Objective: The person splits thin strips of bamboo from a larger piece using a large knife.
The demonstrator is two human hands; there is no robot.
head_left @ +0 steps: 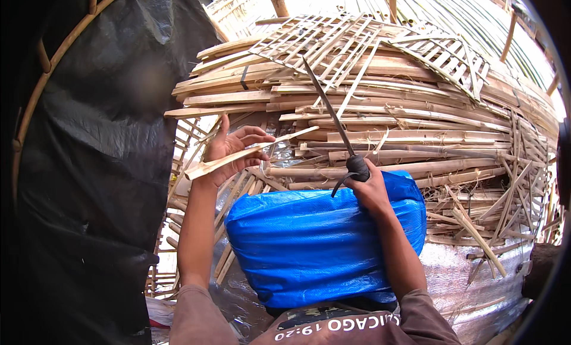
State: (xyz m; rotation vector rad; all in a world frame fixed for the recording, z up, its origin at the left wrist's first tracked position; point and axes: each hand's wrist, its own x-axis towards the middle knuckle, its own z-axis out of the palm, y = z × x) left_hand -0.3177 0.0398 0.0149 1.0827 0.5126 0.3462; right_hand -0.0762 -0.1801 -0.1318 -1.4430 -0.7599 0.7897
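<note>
My left hand (pixel 229 152) has its palm turned up, with a pale split bamboo strip (pixel 229 159) lying across it. The thumb is raised off the strip and the lower fingers curl loosely about it. One end of the strip is broad, and it narrows toward the right. In my right hand (pixel 372 187) is a long knife (pixel 333 116), gripped by its dark wrapped handle, from which a black strap dangles. Its narrow blade points up and to the left, apart from the strip. A blue plastic sheet (pixel 315 244) covers my lap below both hands.
Split bamboo slats (pixel 410 122) are piled ahead, with lattice panels (pixel 324 42) on top. Black sheeting (pixel 101 167) hangs at the left. Loose bamboo pieces (pixel 479 238) lie at the right by a silvery sheet (pixel 452 279). Green bamboo poles (pixel 464 24) stretch behind the pile.
</note>
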